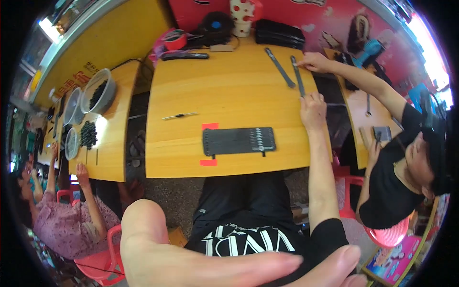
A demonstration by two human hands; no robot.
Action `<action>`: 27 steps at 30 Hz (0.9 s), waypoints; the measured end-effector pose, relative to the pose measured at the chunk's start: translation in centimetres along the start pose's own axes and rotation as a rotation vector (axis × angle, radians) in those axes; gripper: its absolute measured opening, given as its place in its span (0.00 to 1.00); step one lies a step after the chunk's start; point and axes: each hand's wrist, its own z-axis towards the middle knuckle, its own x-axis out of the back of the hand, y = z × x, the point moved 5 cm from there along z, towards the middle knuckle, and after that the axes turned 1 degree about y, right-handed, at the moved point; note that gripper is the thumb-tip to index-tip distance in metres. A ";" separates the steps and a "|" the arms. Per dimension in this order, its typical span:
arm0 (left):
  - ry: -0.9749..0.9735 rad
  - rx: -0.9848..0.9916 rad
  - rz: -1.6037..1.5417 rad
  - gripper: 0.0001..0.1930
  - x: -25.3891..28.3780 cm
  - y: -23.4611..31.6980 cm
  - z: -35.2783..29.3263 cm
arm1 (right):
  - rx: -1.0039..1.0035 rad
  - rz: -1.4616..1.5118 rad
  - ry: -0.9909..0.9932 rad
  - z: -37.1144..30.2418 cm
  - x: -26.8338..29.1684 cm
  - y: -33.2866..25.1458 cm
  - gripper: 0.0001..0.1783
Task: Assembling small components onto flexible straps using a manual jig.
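Note:
My left hand is raised close to the camera, large and partly cut off at the lower edge. Its fingers stretch to the right, with nothing seen in them. Over the right side of the table, my right hand has its fingers curled at the lower end of a long dark grey strip. A co-worker's hand touches the upper part of that strip. Just left of it lies a similar strip. A black holder with a row of silver-ended pieces lies near the front edge.
Red tape marks border the holder on the yellow wooden table. A thin rod lies left. Along the back stand a spotted cup, black pouches and a tape roll. People sit at tables on both sides.

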 end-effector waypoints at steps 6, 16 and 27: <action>0.270 -0.107 -0.170 0.15 -0.9 0.2 -2.3 | -0.010 -0.010 -0.031 -0.4 0.7 0.3 0.07; 0.031 -0.344 -0.067 0.08 -0.2 -0.7 -0.9 | -0.001 -0.091 -0.050 -0.5 0.7 0.2 0.07; 0.017 -0.339 -0.018 0.08 0.1 -0.3 -1.3 | 0.000 -0.139 -0.126 -0.8 1.1 1.0 0.07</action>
